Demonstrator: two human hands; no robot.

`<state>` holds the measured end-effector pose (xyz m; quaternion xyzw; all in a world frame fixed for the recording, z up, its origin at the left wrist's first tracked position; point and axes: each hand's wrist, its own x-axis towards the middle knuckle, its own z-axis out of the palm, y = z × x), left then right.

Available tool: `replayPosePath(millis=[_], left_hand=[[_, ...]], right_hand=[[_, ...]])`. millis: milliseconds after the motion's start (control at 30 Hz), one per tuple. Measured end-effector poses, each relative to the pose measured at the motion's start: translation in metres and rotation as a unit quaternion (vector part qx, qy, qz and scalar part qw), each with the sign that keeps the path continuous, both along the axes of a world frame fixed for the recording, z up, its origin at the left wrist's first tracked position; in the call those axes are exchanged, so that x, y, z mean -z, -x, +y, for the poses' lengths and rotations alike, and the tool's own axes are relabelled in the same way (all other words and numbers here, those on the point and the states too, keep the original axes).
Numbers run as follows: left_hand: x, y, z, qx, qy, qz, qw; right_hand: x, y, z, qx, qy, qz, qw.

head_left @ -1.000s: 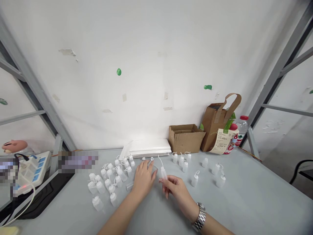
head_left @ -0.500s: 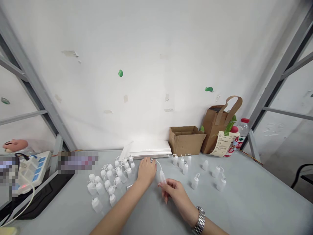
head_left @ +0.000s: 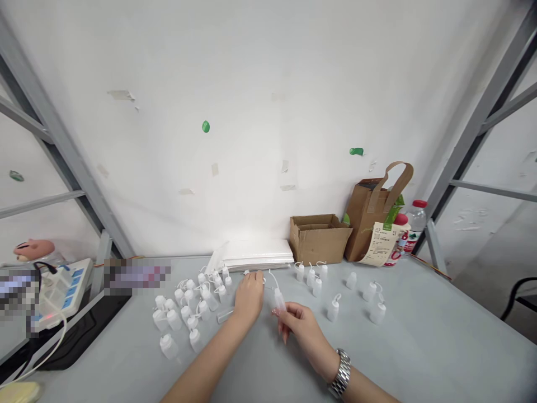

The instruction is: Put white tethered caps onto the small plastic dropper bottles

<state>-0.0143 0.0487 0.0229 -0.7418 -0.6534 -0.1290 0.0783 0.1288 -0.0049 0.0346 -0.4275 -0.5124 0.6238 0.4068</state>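
Note:
A small translucent squeeze bottle (head_left: 279, 300) with a white neck and a thin curved strap rising from its top stands slightly tilted between the thumb and fingers of my right hand (head_left: 300, 327). My left hand (head_left: 249, 296) is palm down on the far part of the table, its fingers together and bent downward. Small white pieces (head_left: 246, 272) lie around its fingertips; what the fingers hold, if anything, is hidden. Left of that hand stand several similar capped bottles (head_left: 188, 296), and a clear tube-like piece (head_left: 225, 316) lies beside its wrist.
More small bottles (head_left: 318, 287) are spread over the right side of the grey table (head_left: 419, 347). Along the wall are white flat packs (head_left: 258, 253), a cardboard box (head_left: 321, 243), a paper bag (head_left: 363, 224) and a drink bottle (head_left: 416, 221). At left sit a power strip (head_left: 75, 285) and cables.
My left hand has shifted slightly at the small white pieces, with its fingers drawn a little lower. My right hand keeps the bottle in nearly the same place. The view has moved slightly.

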Motion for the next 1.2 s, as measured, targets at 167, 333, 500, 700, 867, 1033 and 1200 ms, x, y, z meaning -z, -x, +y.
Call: replayPosePath(millis=[167,333,500,700,867,1033,1200], left_hand=[[-0.004,-0.003,-0.002,-0.011,-0.015,-0.008,1.000],[-0.008,-0.011,0.003,-0.039,-0.033,-0.010,0.999],[-0.009,-0.018,0.018,-0.034,-0.024,-0.022,0.999],[-0.005,-0.018,0.019,-0.020,-0.003,-0.088,0.996],[-0.010,-0.017,0.008,-0.015,0.019,-0.221,0.975],[-0.022,-0.017,-0.009,0.017,0.088,-0.431,0.898],[-0.024,-0.008,-0.029,0.050,0.119,-0.592,0.795]], right_hand=[[-0.002,0.000,0.000,0.001,-0.003,0.001,1.000],[0.000,0.000,0.001,-0.003,-0.009,0.006,1.000],[0.000,-0.001,0.002,0.005,-0.007,-0.003,1.000],[-0.004,-0.003,0.001,0.017,-0.017,-0.007,1.000],[-0.002,-0.004,0.002,0.023,-0.020,-0.011,0.999],[-0.001,-0.004,0.005,0.036,-0.033,-0.008,0.999],[0.000,-0.003,0.005,0.028,-0.037,-0.015,0.999]])
